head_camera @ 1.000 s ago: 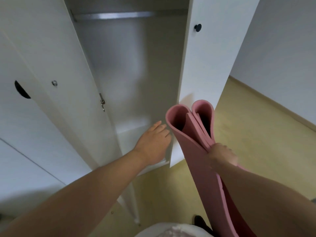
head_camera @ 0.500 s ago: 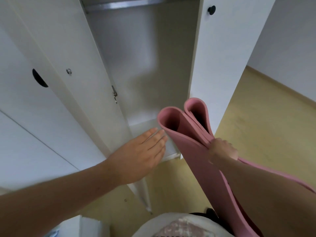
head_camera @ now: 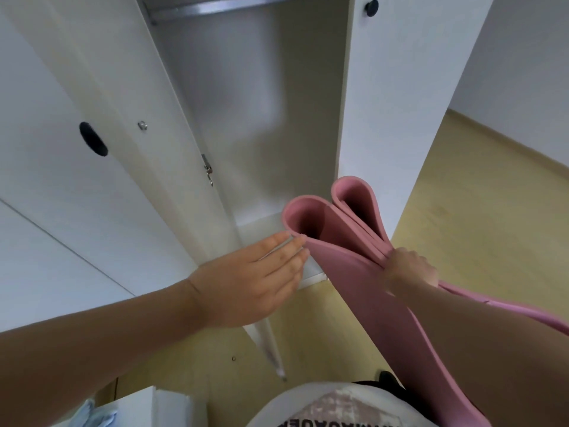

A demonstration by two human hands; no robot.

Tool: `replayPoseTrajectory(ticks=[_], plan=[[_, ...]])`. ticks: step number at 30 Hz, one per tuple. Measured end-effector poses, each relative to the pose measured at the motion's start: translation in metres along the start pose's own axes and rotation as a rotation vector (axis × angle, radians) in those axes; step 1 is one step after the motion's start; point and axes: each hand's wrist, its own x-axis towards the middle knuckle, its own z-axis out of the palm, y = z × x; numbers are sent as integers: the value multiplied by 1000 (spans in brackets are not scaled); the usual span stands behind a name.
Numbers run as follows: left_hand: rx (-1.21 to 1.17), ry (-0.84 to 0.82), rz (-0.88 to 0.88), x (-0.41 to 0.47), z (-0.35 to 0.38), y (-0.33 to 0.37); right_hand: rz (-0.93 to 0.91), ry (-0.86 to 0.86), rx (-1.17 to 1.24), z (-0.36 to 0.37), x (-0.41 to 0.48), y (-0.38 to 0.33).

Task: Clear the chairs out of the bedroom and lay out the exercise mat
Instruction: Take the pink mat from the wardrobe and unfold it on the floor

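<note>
The pink exercise mat (head_camera: 354, 272) is up off the floor, folded over on itself and held upright in front of the open white wardrobe (head_camera: 246, 118). Its top shows two rounded loops side by side, and its long tail runs down past the person's right arm to the bottom edge of the view. The right hand (head_camera: 411, 269) grips the mat just below those loops, fingers curled round the stacked layers and pinching them together. The left hand (head_camera: 252, 282) reaches in flat, fingers straight and close together, fingertips touching the outer face of the left loop. Behind the mat the wardrobe stands with both doors swung out: the right door (head_camera: 400, 87) carries a black knob (head_camera: 372, 7) near the top, and a metal hanging rail (head_camera: 215, 7) crosses the top of the compartment. Pale yellow wood floor (head_camera: 462, 226) runs off to the right. A light shirt (head_camera: 338, 405) shows at the bottom edge.
</note>
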Motion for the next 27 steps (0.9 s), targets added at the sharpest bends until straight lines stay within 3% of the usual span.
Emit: replayPoseTrajectory(ticks=[9,27], plan=[[19,98,44,54,10,-3,79,1,21,7,-6,31],[66,-37,89,169,49,-33,330,122,90,-14,-2,125]])
